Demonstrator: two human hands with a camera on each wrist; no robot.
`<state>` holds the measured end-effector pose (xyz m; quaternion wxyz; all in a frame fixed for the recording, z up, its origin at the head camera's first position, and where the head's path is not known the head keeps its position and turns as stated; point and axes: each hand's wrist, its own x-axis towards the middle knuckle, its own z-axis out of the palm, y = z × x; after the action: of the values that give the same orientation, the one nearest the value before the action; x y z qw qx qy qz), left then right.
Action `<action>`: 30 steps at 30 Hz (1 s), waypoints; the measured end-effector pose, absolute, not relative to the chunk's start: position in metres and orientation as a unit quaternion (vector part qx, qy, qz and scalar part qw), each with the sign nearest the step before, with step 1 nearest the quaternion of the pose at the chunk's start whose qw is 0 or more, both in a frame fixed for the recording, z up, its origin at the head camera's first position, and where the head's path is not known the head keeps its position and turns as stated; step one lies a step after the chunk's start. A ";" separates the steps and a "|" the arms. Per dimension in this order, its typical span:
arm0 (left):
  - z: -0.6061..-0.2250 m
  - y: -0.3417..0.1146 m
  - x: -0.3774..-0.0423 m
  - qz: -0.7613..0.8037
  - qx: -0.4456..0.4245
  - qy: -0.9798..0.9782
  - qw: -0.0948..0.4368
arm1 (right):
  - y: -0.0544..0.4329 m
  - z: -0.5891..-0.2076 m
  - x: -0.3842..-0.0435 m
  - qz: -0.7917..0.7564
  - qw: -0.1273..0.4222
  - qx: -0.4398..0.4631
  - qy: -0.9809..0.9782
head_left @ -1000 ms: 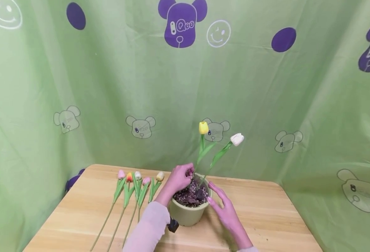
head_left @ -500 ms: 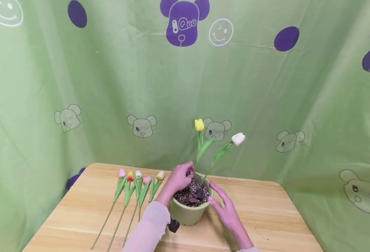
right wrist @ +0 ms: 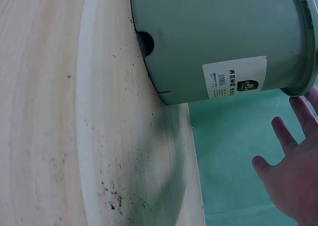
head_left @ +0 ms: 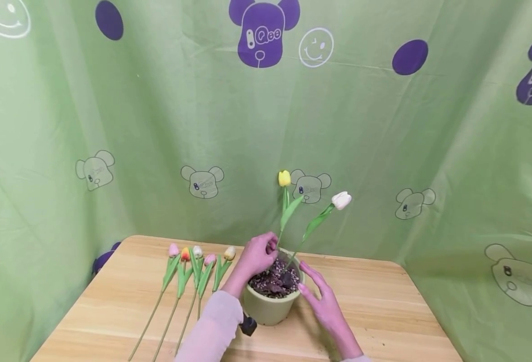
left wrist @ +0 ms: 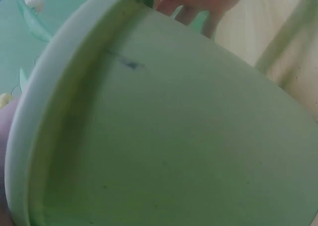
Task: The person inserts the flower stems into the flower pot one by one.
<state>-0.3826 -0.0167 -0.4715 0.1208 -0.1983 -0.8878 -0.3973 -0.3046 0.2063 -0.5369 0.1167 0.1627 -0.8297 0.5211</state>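
Observation:
A pale green flowerpot [head_left: 268,309] filled with dark, speckled soil [head_left: 266,287] stands on the table. My left hand [head_left: 258,254] reaches over its left rim and pinches the lower stem of a yellow tulip [head_left: 284,178], which rises upright; the stem's foot is hidden behind the fingers. Leaning right out of the same soil is a white tulip [head_left: 341,200]. My right hand [head_left: 325,299] has its fingers spread, with the fingertips right at the pot's right rim. The right wrist view shows that hand [right wrist: 293,181] beside the rim and a label [right wrist: 236,78] on the pot's wall.
Several loose tulips lie left of the pot: pink [head_left: 173,250], orange-red [head_left: 185,254], white [head_left: 197,251] and cream [head_left: 230,253] among them. Soil crumbs [right wrist: 114,201] dot the wooden table [head_left: 374,322]. A green curtain [head_left: 365,130] hangs behind and at both sides.
The yellow tulip's head has shifted left and slightly up, now standing straighter, while my left hand keeps its grip on the stem. My right hand and the pot stay in place.

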 end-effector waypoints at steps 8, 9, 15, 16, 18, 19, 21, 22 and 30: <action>-0.474 -0.018 -0.385 -0.415 -0.198 -0.879 0.126 | 0.206 -0.539 -0.306 0.522 0.117 0.159 -0.830; -0.474 -0.018 -0.385 -0.417 -0.197 -0.878 0.126 | 0.206 -0.539 -0.306 0.525 0.116 0.159 -0.828; -0.472 -0.019 -0.385 -0.463 -0.195 -0.856 0.126 | 0.207 -0.539 -0.306 0.523 0.114 0.158 -0.830; -0.472 -0.020 -0.384 -0.477 -0.195 -0.847 0.129 | 0.208 -0.539 -0.306 0.521 0.116 0.158 -0.831; -0.470 -0.021 -0.382 -0.508 -0.191 -0.829 0.131 | 0.209 -0.539 -0.306 0.519 0.119 0.159 -0.831; -0.469 -0.023 -0.380 -0.523 -0.189 -0.820 0.132 | 0.209 -0.539 -0.306 0.519 0.120 0.160 -0.831; -0.467 -0.027 -0.375 -0.544 -0.191 -0.806 0.135 | 0.210 -0.539 -0.307 0.521 0.122 0.164 -0.829; -0.466 -0.029 -0.372 -0.552 -0.193 -0.800 0.138 | 0.210 -0.540 -0.306 0.523 0.122 0.165 -0.827; -0.456 -0.066 -0.347 -0.588 -0.177 -0.774 0.156 | 0.207 -0.542 -0.305 0.535 0.116 0.156 -0.822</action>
<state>-0.3475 -0.0663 -0.4561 0.1564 -0.1770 -0.7737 -0.5879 -0.3048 0.2068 -0.5423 0.1160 0.1555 -0.8224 0.5348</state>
